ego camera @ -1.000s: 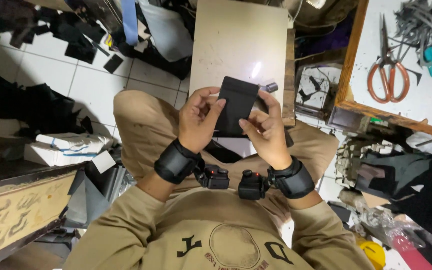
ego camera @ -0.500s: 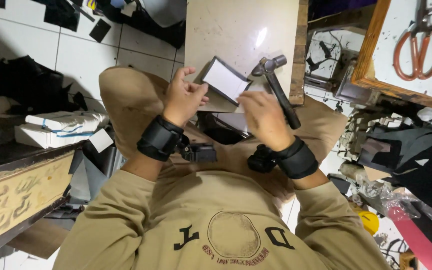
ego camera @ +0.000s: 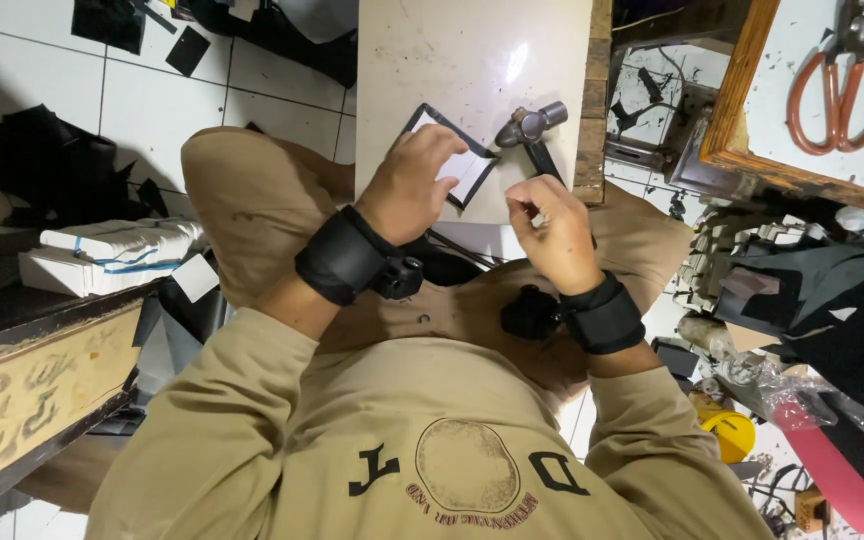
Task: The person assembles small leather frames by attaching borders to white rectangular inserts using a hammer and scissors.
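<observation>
Left hand (ego camera: 414, 182) presses flat on black-edged white rectangular leather piece (ego camera: 460, 165) atop pale stone slab (ego camera: 472, 60); right hand (ego camera: 552, 232) grips black-handled steel hammer (ego camera: 532, 128) just beside it.

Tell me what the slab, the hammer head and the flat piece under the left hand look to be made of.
Slab: polished stone, perhaps marble; pale, glossy glare.
Hammer head: bare metal, grey sheen.
Flat piece under the left hand: white sheet with a dark folded border, possibly leather over card; unclear.
</observation>
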